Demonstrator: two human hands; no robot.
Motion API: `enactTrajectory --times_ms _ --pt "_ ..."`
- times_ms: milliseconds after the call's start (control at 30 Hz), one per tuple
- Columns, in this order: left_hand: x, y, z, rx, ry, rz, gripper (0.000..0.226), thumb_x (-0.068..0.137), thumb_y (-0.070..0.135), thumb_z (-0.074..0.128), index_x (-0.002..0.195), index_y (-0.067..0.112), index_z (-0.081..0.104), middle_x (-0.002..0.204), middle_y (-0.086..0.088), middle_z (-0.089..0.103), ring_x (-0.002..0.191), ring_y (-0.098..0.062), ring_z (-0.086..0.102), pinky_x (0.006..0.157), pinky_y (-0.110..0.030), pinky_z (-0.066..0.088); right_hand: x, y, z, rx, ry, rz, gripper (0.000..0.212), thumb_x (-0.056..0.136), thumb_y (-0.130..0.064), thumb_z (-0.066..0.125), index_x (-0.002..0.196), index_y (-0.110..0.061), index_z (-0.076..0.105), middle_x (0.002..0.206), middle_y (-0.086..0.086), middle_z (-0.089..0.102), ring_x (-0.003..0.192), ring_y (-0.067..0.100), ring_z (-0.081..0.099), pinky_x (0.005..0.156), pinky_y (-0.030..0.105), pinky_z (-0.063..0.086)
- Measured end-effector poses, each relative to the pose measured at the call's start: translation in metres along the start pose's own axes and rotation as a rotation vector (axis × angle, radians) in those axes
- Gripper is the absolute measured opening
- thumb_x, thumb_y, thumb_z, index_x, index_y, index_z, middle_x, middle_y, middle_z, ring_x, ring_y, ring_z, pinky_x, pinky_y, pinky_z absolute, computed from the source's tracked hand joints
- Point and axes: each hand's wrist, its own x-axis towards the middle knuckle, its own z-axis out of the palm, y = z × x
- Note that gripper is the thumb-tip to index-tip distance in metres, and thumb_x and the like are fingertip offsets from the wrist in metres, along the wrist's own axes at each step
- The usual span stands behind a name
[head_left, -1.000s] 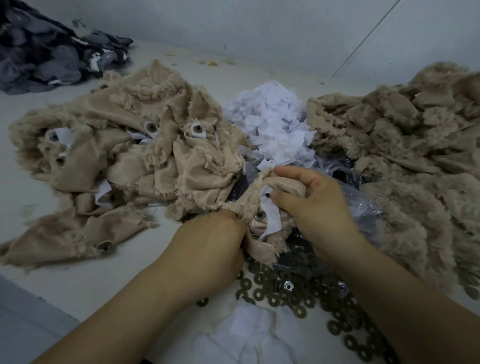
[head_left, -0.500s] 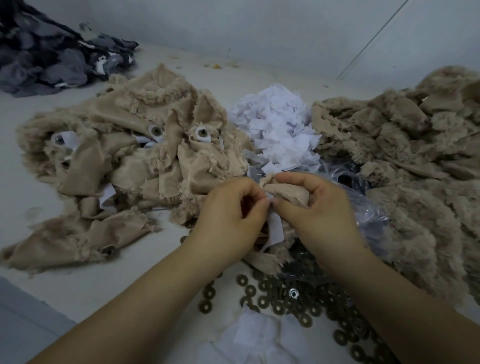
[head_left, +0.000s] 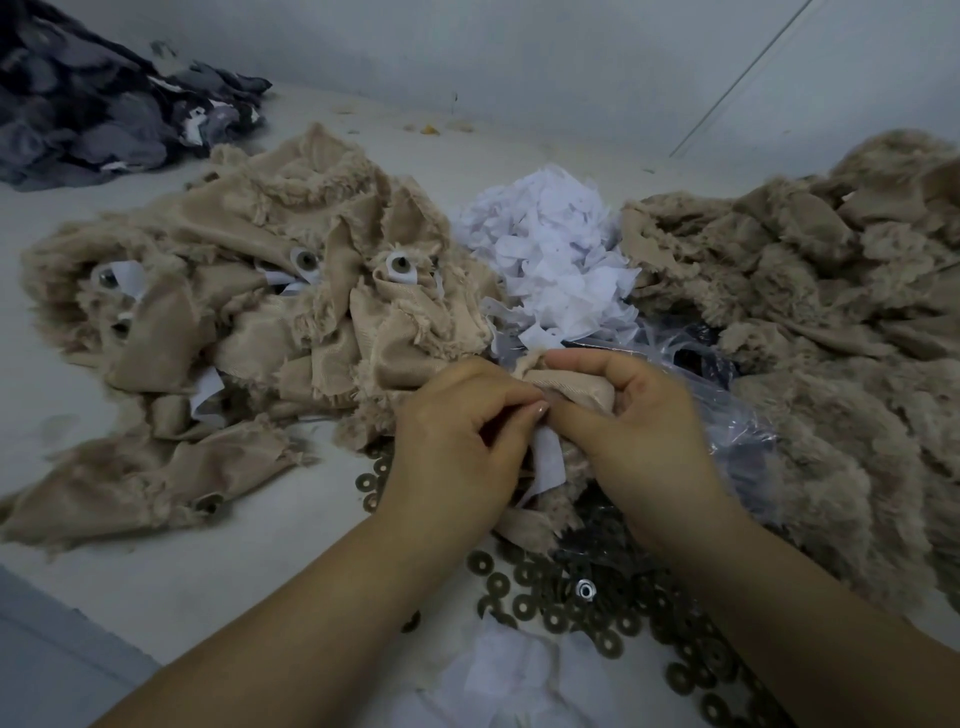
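Pale surface w/ left fur pile & right fur pile. Left hand & right hand meet at centre, fingers of both curled, pinching tan plush piece; white strip hangs btwn them. Piece sits just above brown washers, in front of white scrap heap.

Plush-toy sewing workshop. Evidence: heaps of cut tan fur pieces with plastic eyes already fitted, a second unworked fur heap, loose washers, white backing scraps, all on a bare work surface.
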Motion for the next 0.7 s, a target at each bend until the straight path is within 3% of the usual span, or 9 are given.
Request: enactTrajectory --times_ms 133,333,467,700 --pt "-0.001 -0.003 0.001 0.023 -0.015 0.045 0.01 0.083 0.002 0.073 0.091 0.008 0.077 0.086 -0.001 0.07 0.082 -0.003 0.061 0.08 -0.009 0.045 0.002 0.001 -0.002 0.075 0.001 0.07 0.025 0.082 -0.003 0.078 0.102 -0.017 0.074 0.095 0.002 0.078 0.088 0.017 0.075 0.071 0.026 0.06" --pt "0.004 -0.003 -0.004 -0.226 -0.03 -0.262 0.03 0.076 0.003 0.081 0.079 0.032 0.074 0.077 0.011 0.071 0.074 -0.003 0.067 0.069 -0.014 0.053 0.001 0.004 0.0 0.106 -0.067 0.106 0.021 0.089 -0.007 0.071 0.106 -0.018 0.073 0.102 0.004 0.077 0.097 0.021 0.074 0.083 0.037 0.061" --pt "0.005 -0.009 -0.004 -0.365 -0.088 -0.381 0.022 0.074 0.004 0.083 0.078 0.024 0.076 0.078 0.005 0.074 0.067 -0.009 0.07 0.064 -0.023 0.057 0.0 0.005 0.0 0.09 -0.09 0.073 0.017 0.09 -0.008 0.07 0.102 -0.018 0.075 0.103 0.005 0.077 0.1 0.021 0.073 0.087 0.039 0.059" --pt "0.005 -0.012 -0.002 -0.377 -0.13 -0.347 0.016 0.073 0.003 0.083 0.074 0.018 0.076 0.075 0.003 0.073 0.067 -0.01 0.07 0.064 -0.023 0.057 -0.003 0.002 0.002 0.003 -0.091 0.013 0.017 0.091 -0.008 0.069 0.102 -0.019 0.075 0.1 -0.001 0.077 0.099 0.014 0.073 0.086 0.032 0.059"
